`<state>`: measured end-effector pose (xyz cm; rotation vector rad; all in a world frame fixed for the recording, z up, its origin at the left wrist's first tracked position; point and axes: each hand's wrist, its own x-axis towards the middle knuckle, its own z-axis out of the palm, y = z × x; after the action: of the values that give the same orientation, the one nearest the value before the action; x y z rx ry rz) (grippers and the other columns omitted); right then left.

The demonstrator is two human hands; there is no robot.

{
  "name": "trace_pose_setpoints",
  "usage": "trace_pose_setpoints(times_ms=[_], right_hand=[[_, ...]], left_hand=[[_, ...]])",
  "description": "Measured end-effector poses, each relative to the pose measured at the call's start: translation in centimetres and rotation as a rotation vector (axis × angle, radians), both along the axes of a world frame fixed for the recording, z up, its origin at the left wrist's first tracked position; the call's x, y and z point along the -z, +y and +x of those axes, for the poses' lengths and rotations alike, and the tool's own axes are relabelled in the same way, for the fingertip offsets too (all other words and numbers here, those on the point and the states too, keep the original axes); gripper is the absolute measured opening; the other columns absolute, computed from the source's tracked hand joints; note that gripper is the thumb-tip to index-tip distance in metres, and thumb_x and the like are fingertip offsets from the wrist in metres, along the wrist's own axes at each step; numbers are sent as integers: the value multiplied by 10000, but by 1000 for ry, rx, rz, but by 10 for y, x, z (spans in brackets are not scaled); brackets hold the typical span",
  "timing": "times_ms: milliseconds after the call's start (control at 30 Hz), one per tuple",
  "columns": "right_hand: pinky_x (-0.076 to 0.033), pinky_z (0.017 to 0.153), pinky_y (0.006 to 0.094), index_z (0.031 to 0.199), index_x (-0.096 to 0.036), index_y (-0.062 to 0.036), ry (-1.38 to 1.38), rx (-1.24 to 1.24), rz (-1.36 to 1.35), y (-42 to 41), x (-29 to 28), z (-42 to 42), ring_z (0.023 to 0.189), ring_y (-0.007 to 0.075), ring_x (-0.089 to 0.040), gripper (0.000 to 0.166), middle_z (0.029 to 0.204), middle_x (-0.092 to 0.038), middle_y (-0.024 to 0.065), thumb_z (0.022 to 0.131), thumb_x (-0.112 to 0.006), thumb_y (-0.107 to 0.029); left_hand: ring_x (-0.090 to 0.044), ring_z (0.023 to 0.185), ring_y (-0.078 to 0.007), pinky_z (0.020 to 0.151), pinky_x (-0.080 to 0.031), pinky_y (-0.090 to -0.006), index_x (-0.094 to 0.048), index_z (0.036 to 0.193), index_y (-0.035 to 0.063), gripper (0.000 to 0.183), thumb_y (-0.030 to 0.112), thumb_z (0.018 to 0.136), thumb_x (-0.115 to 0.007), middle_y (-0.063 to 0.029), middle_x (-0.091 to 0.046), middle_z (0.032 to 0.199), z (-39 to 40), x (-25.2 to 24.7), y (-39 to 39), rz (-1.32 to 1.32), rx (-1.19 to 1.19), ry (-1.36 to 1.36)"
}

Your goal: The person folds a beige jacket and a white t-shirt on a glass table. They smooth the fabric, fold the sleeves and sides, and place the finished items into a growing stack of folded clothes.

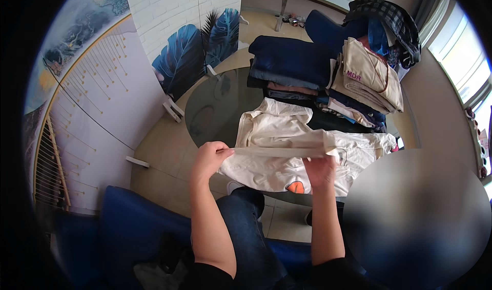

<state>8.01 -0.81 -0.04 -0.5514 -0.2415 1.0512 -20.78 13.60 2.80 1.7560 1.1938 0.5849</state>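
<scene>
A cream T-shirt (269, 172) lies spread and creased over the near part of a dark glass table, part of it hanging at the front edge. An orange print (296, 187) shows on its near side. With thumb and fingers, my left hand (212, 158) pinches the shirt at its left side. My right hand (322, 170) grips the cloth further right, its palm partly turned up and some fingers hidden by fabric. Between the two hands a strip of the cloth (276, 152) is stretched, raised above the rest.
Folded dark clothes (292, 59) are stacked at the back of the round glass table (209, 105). To their right stands another stack topped by a beige garment (369, 74). Clothes hang over a blue chair (326, 30) behind. A folding screen (184, 32) stands left. A blurred patch covers the lower right.
</scene>
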Motion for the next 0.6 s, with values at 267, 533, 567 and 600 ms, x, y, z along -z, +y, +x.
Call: trace_pose_setpoints(times_ms=[267, 533, 567, 600], right_hand=[[-468, 729, 228, 943, -599, -33, -494, 456, -637, -70, 28, 9, 774, 89, -581, 79, 871, -625, 8, 899, -661, -54], [-450, 691, 235, 937, -586, -9, -830, 623, -662, -66, 3, 2, 737, 85, -548, 52, 823, -608, 25, 913, -627, -30], [-452, 685, 242, 948, -587, -8, -940, 602, -724, -68, 5, 3, 728, 93, -549, 60, 818, -607, 33, 910, -626, -33], [-454, 679, 248, 959, -588, -8, -1051, 592, -792, -75, 8, 8, 720, 101, -550, 69, 814, -606, 41, 907, -626, -35]], left_hand=[[-617, 779, -261, 695, -485, -390, -671, 896, -31, 400, 350, 816, -765, -178, -637, 822, 15, 17, 4, -54, -32, 208], [-617, 1066, -386, 862, -521, -470, -624, 1017, 5, 404, 320, 801, -754, -241, -617, 1122, 52, 40, 12, 93, -90, 553], [-618, 1057, -388, 856, -520, -472, -631, 1003, 1, 369, 295, 811, -742, -238, -628, 1098, 48, 48, 18, 95, -89, 559], [-614, 1034, -395, 831, -516, -484, -650, 945, 5, 265, 227, 817, -719, -230, -643, 1048, 50, 49, 19, 146, -217, 498]])
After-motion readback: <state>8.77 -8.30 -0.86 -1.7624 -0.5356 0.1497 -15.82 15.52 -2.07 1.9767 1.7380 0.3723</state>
